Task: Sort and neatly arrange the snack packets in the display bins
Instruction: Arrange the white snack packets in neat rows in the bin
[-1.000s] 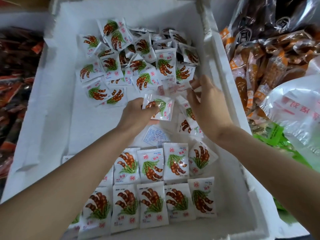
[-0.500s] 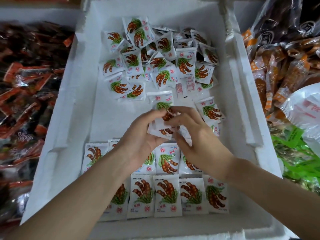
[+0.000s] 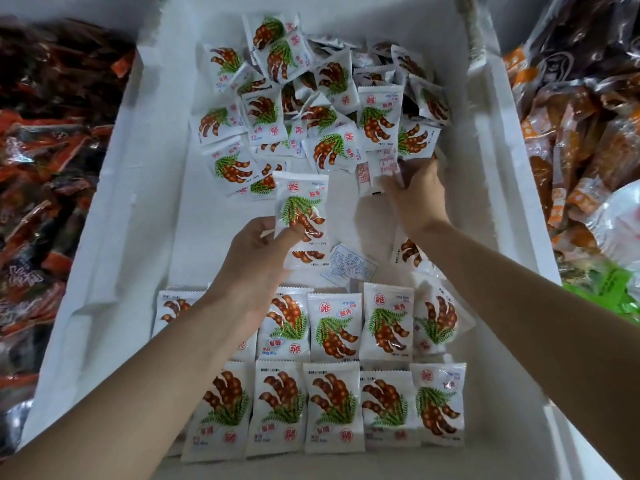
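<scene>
My left hand (image 3: pixel 256 251) pinches a small stack of packets (image 3: pixel 300 209) at the white bin's (image 3: pixel 138 202) centre, while my right hand (image 3: pixel 417 199), just parted from it, lies on a face-down packet (image 3: pixel 377 168) at one o'clock by the loose heap (image 3: pixel 311 98), hold unclear, so I judge I'm gathering a third row beyond the neat rows (image 3: pixel 346 375) at six o'clock.

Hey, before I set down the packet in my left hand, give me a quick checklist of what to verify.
1. Left hand grip on held packet: ok, pinched at its lower part.
2. Printed side facing up: ok.
3. Only one packet held: cannot tell; a second packet shows right beneath it.
4. Right hand grip at the loose pile: cannot tell.
5. Arranged rows straight: not ok; the end packet of the farther row sits tilted.
</scene>
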The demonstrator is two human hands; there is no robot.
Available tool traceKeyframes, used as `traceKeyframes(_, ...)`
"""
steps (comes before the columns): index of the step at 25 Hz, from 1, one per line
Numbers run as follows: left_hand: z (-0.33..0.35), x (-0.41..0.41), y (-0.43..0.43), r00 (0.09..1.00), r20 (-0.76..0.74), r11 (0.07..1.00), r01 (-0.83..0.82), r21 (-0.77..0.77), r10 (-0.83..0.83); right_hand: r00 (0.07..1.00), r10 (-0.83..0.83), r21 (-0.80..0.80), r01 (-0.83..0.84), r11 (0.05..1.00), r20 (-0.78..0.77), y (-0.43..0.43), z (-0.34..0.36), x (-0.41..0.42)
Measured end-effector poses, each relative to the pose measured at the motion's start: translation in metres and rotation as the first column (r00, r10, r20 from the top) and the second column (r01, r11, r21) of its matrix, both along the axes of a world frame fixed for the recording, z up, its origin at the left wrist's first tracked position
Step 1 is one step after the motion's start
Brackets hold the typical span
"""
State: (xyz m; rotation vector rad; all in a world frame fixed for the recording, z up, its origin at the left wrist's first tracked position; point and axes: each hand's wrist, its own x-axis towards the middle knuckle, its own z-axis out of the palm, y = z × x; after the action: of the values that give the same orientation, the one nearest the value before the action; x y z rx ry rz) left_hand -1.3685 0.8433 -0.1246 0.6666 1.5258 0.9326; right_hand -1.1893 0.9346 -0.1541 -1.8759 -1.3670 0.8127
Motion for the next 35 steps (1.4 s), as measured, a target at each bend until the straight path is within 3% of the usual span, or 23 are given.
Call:
traceKeyframes(4,-0.005,0.001,0.003,1.0,0.023,1.0,0.01,-0.005,-0.01,0.993,-0.083,-0.056,0.078,0.995,-0.087,0.007,0.003,-0.004)
traceKeyframes(8,-0.008,0.003,0.003,1.0,-0.017,1.0,0.015,0.018,-0.014,0.915,-0.047,-0.158,-0.018,0.987,-0.4,-0.032,0.027,-0.004)
traceKeyframes(9,-0.008,0.005,0.002,0.999,-0.039,1.0,0.01,0.026,-0.009,0.932,0.01,-0.142,-0.066,0.988,-0.361,-0.046,0.032,-0.004)
traceKeyframes(12,-0.006,0.013,-0.006,0.999,-0.015,0.997,0.032,0.064,-0.031,0.966,0.259,0.014,-0.259,0.966,-0.014,-0.085,0.036,-0.011)
traceKeyframes(15,-0.005,0.018,-0.021,0.991,0.106,0.993,0.079,0.083,-0.087,0.898,0.409,0.142,-0.432,0.891,0.162,-0.115,0.029,-0.022)
traceKeyframes(19,-0.003,0.007,-0.038,0.946,0.323,0.998,0.022,0.059,-0.04,0.795,0.523,0.129,-0.579,0.805,0.306,-0.137,0.023,-0.024)
traceKeyframes(22,0.001,0.001,-0.054,0.969,0.243,0.997,0.036,0.075,-0.053,0.808,0.567,0.15,-0.587,0.795,0.157,-0.149,0.032,-0.024)
traceKeyframes(24,0.006,0.0,-0.066,0.981,0.186,0.994,0.04,0.102,-0.059,0.865,0.499,0.153,-0.487,0.86,-0.051,-0.155,0.037,-0.026)
traceKeyframes(26,0.01,-0.001,-0.077,0.987,0.14,0.989,0.063,0.131,-0.081,0.885,0.362,0.03,-0.37,0.928,-0.292,-0.155,0.041,-0.027)
traceKeyframes(27,0.012,-0.002,-0.082,0.989,0.113,0.986,0.075,0.147,-0.092,0.882,0.326,-0.034,-0.358,0.933,-0.339,-0.155,0.042,-0.028)
traceKeyframes(30,0.013,-0.015,-0.098,0.999,0.008,0.976,0.049,0.21,-0.052,0.879,0.357,-0.132,-0.413,0.901,-0.315,-0.161,0.047,-0.033)
traceKeyframes(33,0.016,-0.042,-0.112,0.98,-0.175,0.954,-0.04,0.298,0.096,0.905,0.328,-0.166,-0.38,0.91,-0.27,-0.172,0.048,-0.044)
traceKeyframes(35,0.023,-0.065,-0.124,0.964,-0.207,0.938,-0.093,0.334,0.169,0.912,0.358,-0.214,-0.397,0.893,-0.199,-0.179,0.046,-0.056)
